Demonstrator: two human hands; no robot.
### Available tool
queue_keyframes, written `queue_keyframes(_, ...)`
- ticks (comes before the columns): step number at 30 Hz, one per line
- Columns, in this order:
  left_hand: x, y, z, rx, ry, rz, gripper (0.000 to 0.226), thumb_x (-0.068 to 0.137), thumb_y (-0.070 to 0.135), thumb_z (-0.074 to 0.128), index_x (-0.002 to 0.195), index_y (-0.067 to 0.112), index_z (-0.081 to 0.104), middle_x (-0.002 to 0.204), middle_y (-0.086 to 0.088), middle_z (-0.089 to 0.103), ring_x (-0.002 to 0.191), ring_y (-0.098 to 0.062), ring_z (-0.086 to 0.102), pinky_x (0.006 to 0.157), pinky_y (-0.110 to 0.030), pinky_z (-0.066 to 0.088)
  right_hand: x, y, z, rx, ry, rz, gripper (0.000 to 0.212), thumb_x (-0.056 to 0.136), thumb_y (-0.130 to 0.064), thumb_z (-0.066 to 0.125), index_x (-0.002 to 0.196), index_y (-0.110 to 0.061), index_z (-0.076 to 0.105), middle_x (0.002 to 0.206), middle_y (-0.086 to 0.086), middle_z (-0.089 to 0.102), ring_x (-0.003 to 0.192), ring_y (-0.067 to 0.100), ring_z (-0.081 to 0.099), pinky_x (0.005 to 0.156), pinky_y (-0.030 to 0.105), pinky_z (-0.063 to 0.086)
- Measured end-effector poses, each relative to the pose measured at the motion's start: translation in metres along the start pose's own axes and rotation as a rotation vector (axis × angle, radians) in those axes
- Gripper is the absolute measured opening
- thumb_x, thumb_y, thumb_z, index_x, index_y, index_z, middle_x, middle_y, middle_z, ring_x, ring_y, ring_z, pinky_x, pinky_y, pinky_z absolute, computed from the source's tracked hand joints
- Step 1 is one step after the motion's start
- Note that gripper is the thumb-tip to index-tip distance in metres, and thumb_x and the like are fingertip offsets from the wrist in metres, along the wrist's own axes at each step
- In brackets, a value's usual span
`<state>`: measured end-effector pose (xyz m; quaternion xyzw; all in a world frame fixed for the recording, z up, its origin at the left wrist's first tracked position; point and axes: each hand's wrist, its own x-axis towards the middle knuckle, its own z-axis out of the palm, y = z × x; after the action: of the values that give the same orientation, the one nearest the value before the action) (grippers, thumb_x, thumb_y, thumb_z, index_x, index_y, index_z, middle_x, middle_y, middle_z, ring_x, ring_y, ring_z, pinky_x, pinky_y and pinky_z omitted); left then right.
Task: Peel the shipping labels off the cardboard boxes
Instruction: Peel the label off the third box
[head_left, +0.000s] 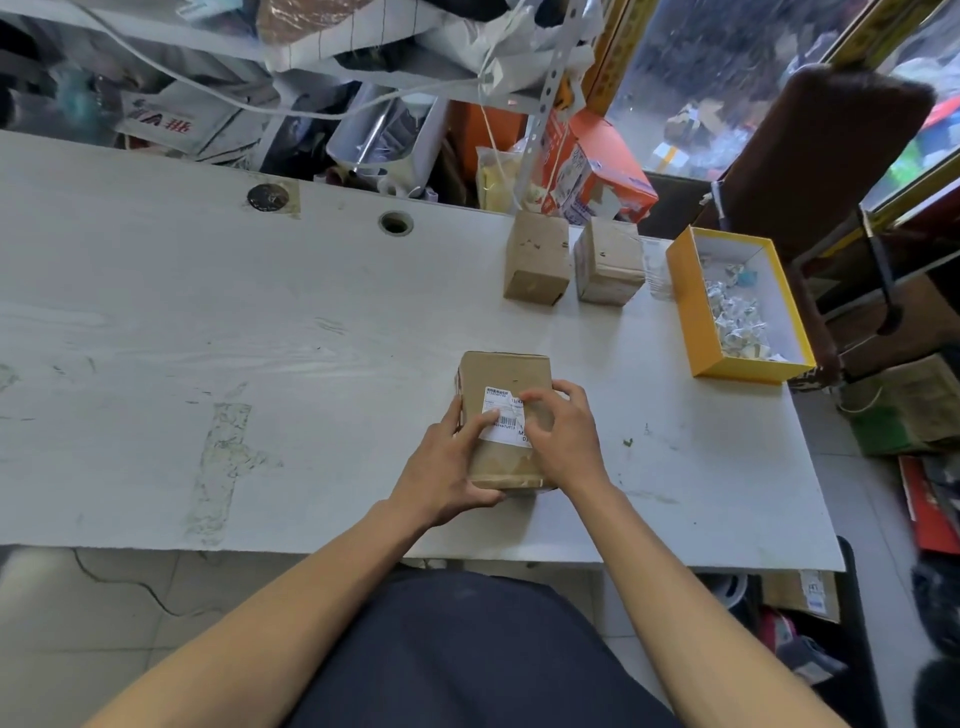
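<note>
Head view: a brown cardboard box (506, 415) lies flat on the scuffed white tabletop (260, 338), near the table's front edge, a little toward four o'clock of the frame's middle. On its top face sits a white shipping label with a black barcode (501, 415), still stuck down over most of its area.

The left hand (447, 467) grasps the box along its nine-o'clock side, thumb under the near corner and fingers lying across the label's edge. The right hand (563, 439) covers the box's three-o'clock side, its fingertips curled onto the label's right portion; whether they have actually pinched up an edge cannot be told.

At about one o'clock from the held box, two small brown cardboard cartons (537, 257) (610, 260) stand side by side, slightly apart. Further toward two o'clock rests an open yellow tray-like box with a white interior (696, 306), holding crumpled white paper scraps (735, 312).
</note>
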<state>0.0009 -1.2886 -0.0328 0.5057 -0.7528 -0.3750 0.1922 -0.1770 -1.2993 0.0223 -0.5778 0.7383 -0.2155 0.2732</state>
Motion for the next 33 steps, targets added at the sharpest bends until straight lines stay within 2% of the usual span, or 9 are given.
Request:
queue_keyframes(4, 0.004, -0.001, 0.006, -0.027, 0.011, -0.001, 0.096, 0.05, 0.055, 0.074, 0.137, 0.044, 0.036, 0.157, 0.006, 0.023, 0.105, -0.023, 0.05, 0.087, -0.037, 0.052, 0.004, 0.003, -0.003, -0.033, 0.01, -0.018, 0.03, 0.086, -0.013, 0.061, 0.109, -0.031, 0.068, 0.133, 0.001, 0.044, 0.116, 0.015, 0.051, 0.097, 0.027, 0.043)
queue_keyframes(7, 0.011, 0.002, 0.007, -0.042, 0.008, 0.0, 0.096, 0.05, 0.054, 0.075, 0.138, 0.044, 0.036, 0.159, 0.006, 0.021, 0.108, -0.023, 0.049, 0.089, -0.036, 0.051, 0.008, 0.004, -0.005, -0.022, 0.04, 0.018, 0.021, 0.089, -0.021, 0.064, 0.108, -0.027, 0.07, 0.135, 0.002, 0.046, 0.122, 0.016, 0.048, 0.094, 0.023, 0.038)
queue_keyframes(12, 0.021, 0.0, 0.012, -0.046, 0.027, 0.045, 0.096, 0.053, 0.049, 0.081, 0.139, 0.042, 0.038, 0.154, 0.008, 0.026, 0.105, -0.021, 0.049, 0.091, -0.037, 0.051, 0.014, 0.001, -0.003, 0.019, 0.152, 0.066, 0.013, 0.088, -0.016, 0.067, 0.097, -0.019, 0.075, 0.139, 0.001, 0.046, 0.123, 0.017, 0.048, 0.095, 0.022, 0.036)
queue_keyframes(27, 0.022, -0.007, 0.016, -0.06, 0.028, 0.046, 0.101, 0.053, 0.051, 0.083, 0.143, 0.046, 0.036, 0.16, 0.005, 0.019, 0.114, -0.022, 0.048, 0.098, -0.039, 0.048, 0.024, 0.001, -0.007, -0.026, 0.137, 0.046, 0.01, 0.083, -0.011, 0.071, 0.089, -0.018, 0.076, 0.13, -0.001, 0.046, 0.113, 0.014, 0.043, 0.092, 0.015, 0.029)
queue_keyframes(33, 0.02, -0.002, 0.013, -0.06, 0.03, 0.035, 0.1, 0.054, 0.045, 0.084, 0.141, 0.047, 0.035, 0.161, 0.006, 0.018, 0.117, -0.021, 0.045, 0.098, -0.029, 0.043, 0.024, -0.002, -0.009, 0.004, 0.112, 0.094, 0.008, 0.084, -0.013, 0.071, 0.088, -0.019, 0.075, 0.127, -0.001, 0.047, 0.116, 0.014, 0.041, 0.092, 0.015, 0.028)
